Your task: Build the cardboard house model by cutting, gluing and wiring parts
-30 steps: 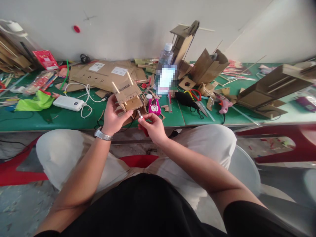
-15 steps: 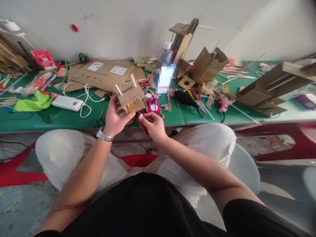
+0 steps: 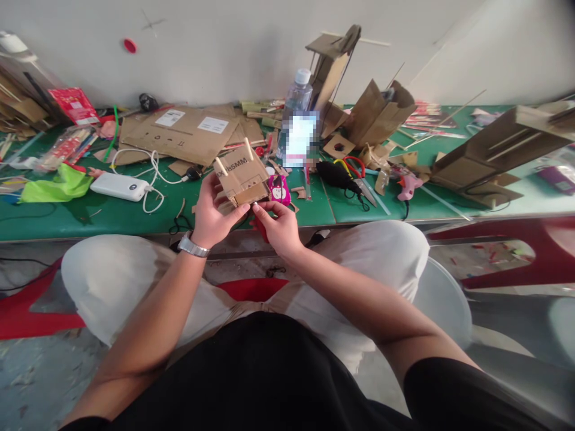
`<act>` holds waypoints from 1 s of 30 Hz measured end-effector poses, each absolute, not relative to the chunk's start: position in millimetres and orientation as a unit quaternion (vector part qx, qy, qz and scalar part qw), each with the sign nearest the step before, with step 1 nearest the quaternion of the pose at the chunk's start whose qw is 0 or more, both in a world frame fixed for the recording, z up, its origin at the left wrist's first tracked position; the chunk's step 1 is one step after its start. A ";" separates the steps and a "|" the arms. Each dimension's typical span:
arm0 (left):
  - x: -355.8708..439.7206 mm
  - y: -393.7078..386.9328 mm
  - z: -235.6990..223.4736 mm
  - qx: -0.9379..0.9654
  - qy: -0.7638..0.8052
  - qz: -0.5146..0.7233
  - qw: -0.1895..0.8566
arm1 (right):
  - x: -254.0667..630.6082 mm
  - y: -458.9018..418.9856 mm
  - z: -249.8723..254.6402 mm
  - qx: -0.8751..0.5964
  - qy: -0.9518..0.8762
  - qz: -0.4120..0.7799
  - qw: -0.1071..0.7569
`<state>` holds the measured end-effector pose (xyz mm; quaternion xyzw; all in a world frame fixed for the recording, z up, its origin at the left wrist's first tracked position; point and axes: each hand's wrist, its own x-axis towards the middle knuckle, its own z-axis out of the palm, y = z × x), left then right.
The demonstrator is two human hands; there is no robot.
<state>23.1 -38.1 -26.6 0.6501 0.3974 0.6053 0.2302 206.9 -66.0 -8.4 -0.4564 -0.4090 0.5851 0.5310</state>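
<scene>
My left hand (image 3: 213, 214), with a metal watch on its wrist, is wrapped round a small cardboard box (image 3: 242, 179). The box is tilted over the table's front edge. Two pale wooden sticks (image 3: 248, 148) poke out of its printed top. At the box's lower right corner my right hand (image 3: 278, 224) is pinched close to the left thumb. A tiny white tip shows between its fingers, too small to name. Something red (image 3: 261, 228) shows beneath that hand, mostly hidden. Just behind lies a pink item with a white cartoon face (image 3: 279, 193).
Flat cardboard (image 3: 179, 134), a white power bank (image 3: 117, 187) with its cable and a bottle (image 3: 296, 99) lie or stand beyond my hands. To the right are scissors (image 3: 369, 193), a pink glue gun (image 3: 408, 184) and a tall cardboard structure (image 3: 480, 152).
The box has turned and tipped slightly in my left hand. My right fingers have closed in on its lower corner, and the white tip is now mostly covered.
</scene>
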 end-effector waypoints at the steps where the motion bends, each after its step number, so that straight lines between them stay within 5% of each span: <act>1: 23.8 -37.9 -26.3 0.648 0.397 0.607 0.233 | 206.8 -65.9 -8.9 -0.455 -0.410 0.585 0.531; 30: 29.2 -41.3 -21.9 0.575 0.413 0.651 0.272 | 209.7 -66.5 -4.9 -0.412 -0.527 0.511 0.541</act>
